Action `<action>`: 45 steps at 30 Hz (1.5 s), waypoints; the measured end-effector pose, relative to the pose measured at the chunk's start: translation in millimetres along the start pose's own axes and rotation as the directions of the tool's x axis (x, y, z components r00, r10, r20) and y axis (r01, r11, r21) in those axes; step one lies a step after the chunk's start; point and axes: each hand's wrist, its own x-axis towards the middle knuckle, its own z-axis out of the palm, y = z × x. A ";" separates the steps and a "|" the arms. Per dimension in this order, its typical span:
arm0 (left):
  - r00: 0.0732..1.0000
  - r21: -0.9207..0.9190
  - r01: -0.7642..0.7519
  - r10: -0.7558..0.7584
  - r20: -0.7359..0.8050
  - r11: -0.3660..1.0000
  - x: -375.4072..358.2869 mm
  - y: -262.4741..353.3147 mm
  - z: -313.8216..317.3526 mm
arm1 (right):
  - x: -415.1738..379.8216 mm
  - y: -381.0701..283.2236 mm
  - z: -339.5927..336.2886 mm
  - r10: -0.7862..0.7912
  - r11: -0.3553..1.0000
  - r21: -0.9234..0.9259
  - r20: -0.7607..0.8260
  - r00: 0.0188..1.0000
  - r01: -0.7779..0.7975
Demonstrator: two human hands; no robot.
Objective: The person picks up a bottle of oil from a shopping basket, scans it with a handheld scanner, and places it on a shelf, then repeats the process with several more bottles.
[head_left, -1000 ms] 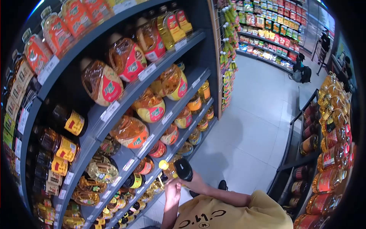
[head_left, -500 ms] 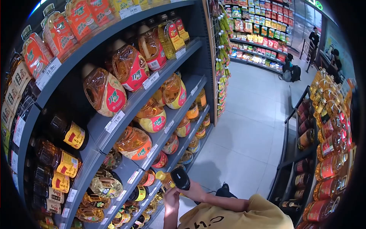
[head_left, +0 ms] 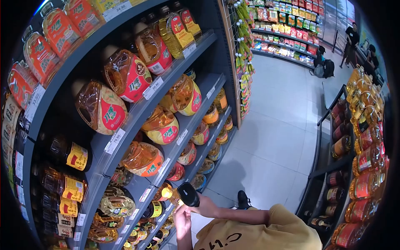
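Note:
Low in the head view, my left hand [head_left: 182,217] is closed around a small oil bottle [head_left: 175,198] with a yellow cap, which leans up and to the left. Beside it, my right hand [head_left: 206,206] grips a black handheld barcode scanner [head_left: 188,194]. The rounded head of the scanner is close against the bottle and covers part of it. My right fingers are mostly hidden under the scanner, and the bottle's label cannot be read.
Shelves [head_left: 137,121] with large oil bottles [head_left: 102,107] and price tags rise on the left. On the right stands a rack of oil bottles [head_left: 366,185]. A tiled aisle [head_left: 266,141] runs between them to snack shelves [head_left: 287,31]. Two people [head_left: 351,39] are at the far right.
The view has shifted a little along the aisle. Both hands, with the bottle and scanner, appear slightly further left. One shoe now shows more plainly on the floor.

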 end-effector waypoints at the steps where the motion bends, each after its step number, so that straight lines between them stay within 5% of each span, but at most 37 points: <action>1: 1.000 0.002 -0.009 0.009 -0.007 1.000 2.3 0.2 3.4 | 2.3 -1.8 -3.7 -0.042 0.999 0.006 -0.020 0.999 0.042; 7: 1.000 0.037 -0.017 0.018 -0.018 0.999 7.3 -4.0 19.7 | 8.0 -13.3 -32.0 -0.175 0.977 0.140 0.078 0.981 0.163; 12: 0.997 0.210 0.000 0.018 -0.080 0.978 5.3 -4.6 37.4 | 16.7 -0.4 -39.0 -0.246 0.942 0.239 0.024 0.969 0.234; 13: 0.992 0.196 -0.023 0.046 -0.114 0.980 3.2 -7.4 44.3 | 12.8 -20.3 -46.0 -0.264 0.932 0.230 -0.103 0.959 0.281; 15: 0.999 0.173 -0.012 0.019 -0.041 0.985 6.1 -7.1 46.0 | 13.9 -13.7 -54.3 -0.256 0.955 0.160 0.010 0.967 0.251; 20: 0.997 0.053 -0.011 0.015 -0.075 0.999 8.7 -13.1 53.9 | 15.1 -7.3 -53.0 -0.240 0.955 0.172 -0.028 0.970 0.241; 24: 0.998 0.064 -0.014 0.018 -0.059 0.998 12.4 -17.1 49.1 | 14.6 -12.8 -61.4 -0.089 0.988 0.136 0.068 0.994 0.079; 39: 0.985 0.107 0.010 0.009 -0.172 0.994 10.2 -23.6 52.2 | 18.6 9.9 -61.2 -0.159 0.965 0.228 0.106 0.982 0.132; 41: 0.981 0.087 -0.013 0.029 -0.192 0.996 9.9 -28.4 45.5 | 17.0 -10.0 -71.3 -0.231 0.936 0.270 -0.013 0.973 0.226; 43: 0.987 0.142 0.012 0.011 -0.158 0.990 6.4 -22.8 61.7 | 20.6 -8.0 -75.4 -0.266 0.932 0.278 0.081 0.961 0.234; 45: 0.993 0.100 -0.031 0.042 -0.109 0.994 6.5 -23.8 67.4 | 19.2 -7.8 -72.3 -0.149 0.961 0.242 0.037 0.988 0.135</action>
